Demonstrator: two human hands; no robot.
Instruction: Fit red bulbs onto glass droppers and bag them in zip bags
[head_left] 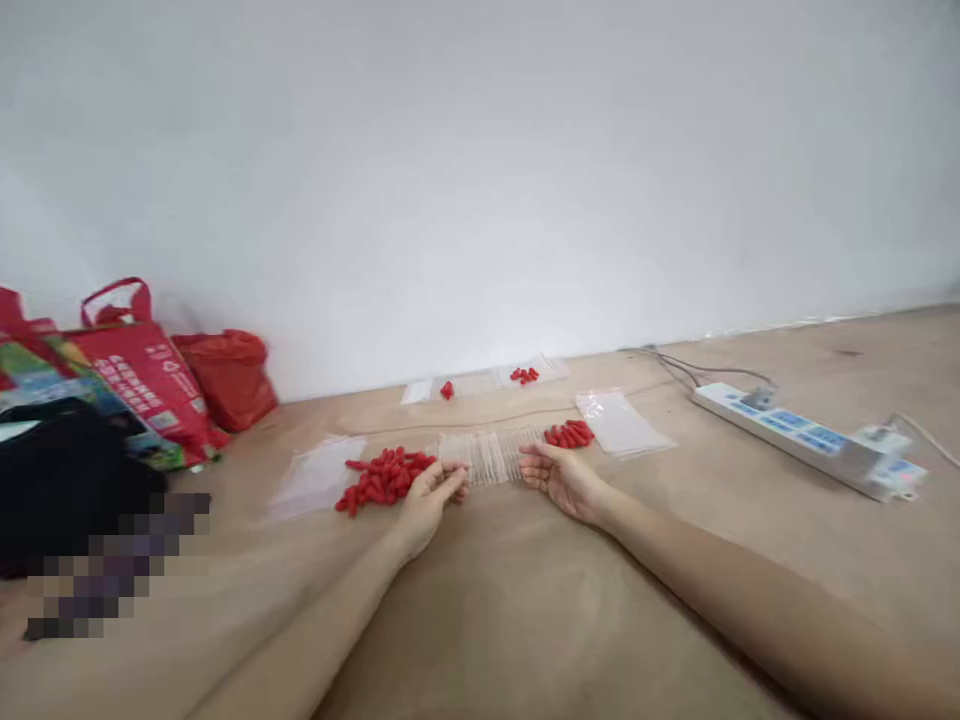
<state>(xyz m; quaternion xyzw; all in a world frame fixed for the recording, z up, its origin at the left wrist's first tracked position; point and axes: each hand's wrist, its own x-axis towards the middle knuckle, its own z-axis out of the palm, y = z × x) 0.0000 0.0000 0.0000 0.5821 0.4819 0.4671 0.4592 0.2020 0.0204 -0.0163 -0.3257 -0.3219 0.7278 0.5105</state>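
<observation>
My left hand [429,497] lies on the floor with its fingertips on the left end of a row of thin clear sticks [491,455]. My right hand [561,477] rests palm up at the right end of that row, fingers loosely curled. A pile of small red pieces [384,477] lies just left of my left hand. A smaller red pile [570,434] lies just beyond my right hand. Whether either hand pinches anything is too small to see.
Clear plastic bags lie at the left [315,474], right [619,420] and by the wall [487,380], with a few red pieces [524,375]. A white power strip [806,438] with cables sits at the right. Red bags [154,375] and a black item [64,480] stand at the left.
</observation>
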